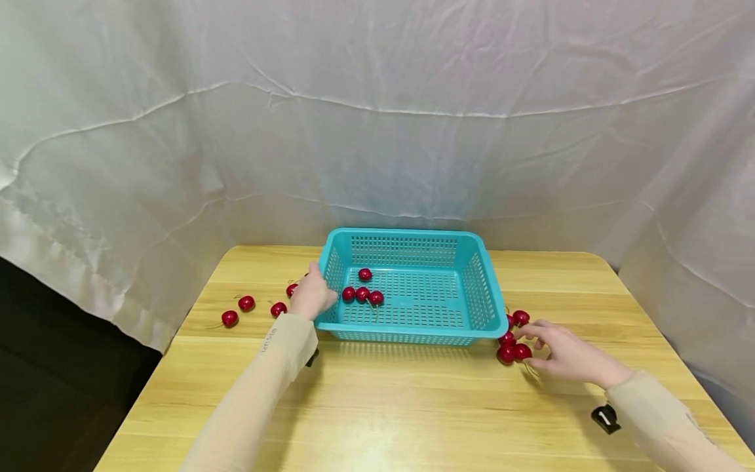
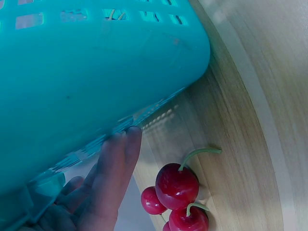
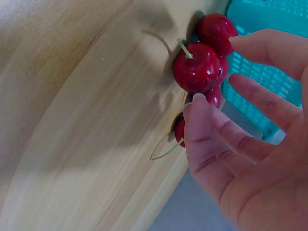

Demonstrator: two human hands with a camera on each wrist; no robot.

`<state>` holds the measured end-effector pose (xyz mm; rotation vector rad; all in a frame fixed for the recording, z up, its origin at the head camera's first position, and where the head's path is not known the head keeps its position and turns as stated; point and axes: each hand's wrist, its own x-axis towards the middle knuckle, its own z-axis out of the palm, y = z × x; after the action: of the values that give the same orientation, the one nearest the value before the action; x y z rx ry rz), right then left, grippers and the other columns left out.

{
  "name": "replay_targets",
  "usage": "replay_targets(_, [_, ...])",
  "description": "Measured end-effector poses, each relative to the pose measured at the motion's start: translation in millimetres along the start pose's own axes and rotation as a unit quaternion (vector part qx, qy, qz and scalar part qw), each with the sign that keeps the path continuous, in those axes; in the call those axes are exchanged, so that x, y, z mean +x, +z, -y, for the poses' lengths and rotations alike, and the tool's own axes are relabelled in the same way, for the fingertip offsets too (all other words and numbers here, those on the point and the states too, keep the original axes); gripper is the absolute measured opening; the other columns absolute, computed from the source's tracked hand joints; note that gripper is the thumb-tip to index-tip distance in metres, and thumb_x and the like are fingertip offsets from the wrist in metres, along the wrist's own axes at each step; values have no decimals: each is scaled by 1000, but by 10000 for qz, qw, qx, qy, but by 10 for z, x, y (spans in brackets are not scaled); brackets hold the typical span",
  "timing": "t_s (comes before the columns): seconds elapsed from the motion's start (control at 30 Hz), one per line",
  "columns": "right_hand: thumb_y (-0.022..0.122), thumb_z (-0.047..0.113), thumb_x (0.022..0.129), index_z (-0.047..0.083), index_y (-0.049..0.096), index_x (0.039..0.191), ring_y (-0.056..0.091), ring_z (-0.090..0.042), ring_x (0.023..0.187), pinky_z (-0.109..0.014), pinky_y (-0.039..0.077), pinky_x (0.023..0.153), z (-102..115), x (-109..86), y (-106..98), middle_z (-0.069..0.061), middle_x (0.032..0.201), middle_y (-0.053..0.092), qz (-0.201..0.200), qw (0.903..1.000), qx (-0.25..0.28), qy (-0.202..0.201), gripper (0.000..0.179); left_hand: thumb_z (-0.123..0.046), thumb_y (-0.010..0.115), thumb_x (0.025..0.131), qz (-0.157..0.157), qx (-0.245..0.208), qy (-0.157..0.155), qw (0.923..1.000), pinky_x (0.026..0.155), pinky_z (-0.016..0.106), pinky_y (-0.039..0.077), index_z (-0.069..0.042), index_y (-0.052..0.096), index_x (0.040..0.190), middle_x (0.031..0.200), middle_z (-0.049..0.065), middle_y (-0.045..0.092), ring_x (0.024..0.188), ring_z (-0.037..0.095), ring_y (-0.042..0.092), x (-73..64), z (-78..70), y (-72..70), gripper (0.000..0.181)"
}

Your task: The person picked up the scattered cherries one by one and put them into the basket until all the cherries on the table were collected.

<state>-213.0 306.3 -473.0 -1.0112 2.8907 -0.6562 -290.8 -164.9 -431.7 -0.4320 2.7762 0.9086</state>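
Note:
A teal plastic basket (image 1: 407,334) with perforated walls stands on the table, with several red cherries (image 1: 362,294) in its left half. My left hand (image 1: 309,295) holds its left side at the rim. In the left wrist view its fingers (image 2: 108,178) lie against the outer wall; the thumb is hidden there. Beside the basket's right end, my right hand (image 1: 569,354) reaches over a cluster of cherries (image 1: 506,354) with stems. Thumb and fingers are spread apart around a near cherry (image 3: 196,67), and no cherry is visibly pinched between them.
More cherries (image 1: 230,318) lie loose on the table left of the basket, some close to my left hand. The wooden table (image 1: 389,406) has rounded far corners. A pale cloth (image 1: 401,157) hangs behind it.

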Motion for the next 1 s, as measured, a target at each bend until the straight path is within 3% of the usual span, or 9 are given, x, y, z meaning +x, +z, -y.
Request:
replay_targets(0.27, [81,8,78,8,68,108,64,-14,80,-29,59,68,8,56,23,-9,104,68,145,9997,-137,-104,32,-12,70,86,-8,-20,-9,10000,100,63,52,-11,15,155,145,23,49,121,41,56,3,0,4,88])
replay_targets(0.53, [81,11,78,4,69,107,60,-9,79,-26,56,66,-6,92,40,-8,102,70,431,9987,-266,-31,32,-13,69,87,-8,17,3,10000,101,62,51,-10,13,156,146,23,49,121,41,56,-17,-8,-6,89])
replay_targets(0.77, [81,10,76,5,70,104,57,-6,78,-23,53,63,-18,112,55,-4,98,67,574,9982,-150,57,31,-15,67,88,-38,101,35,9999,93,56,56,-11,14,155,139,23,53,111,39,59,-17,1,0,85])
replay_targets(1.0, [82,11,76,10,69,98,51,-5,75,-19,47,60,-21,117,61,0,89,60,751,9971,-105,102,25,-13,68,87,-12,26,16,10000,98,60,54,-11,13,156,143,23,50,116,40,57,-6,0,5,89])
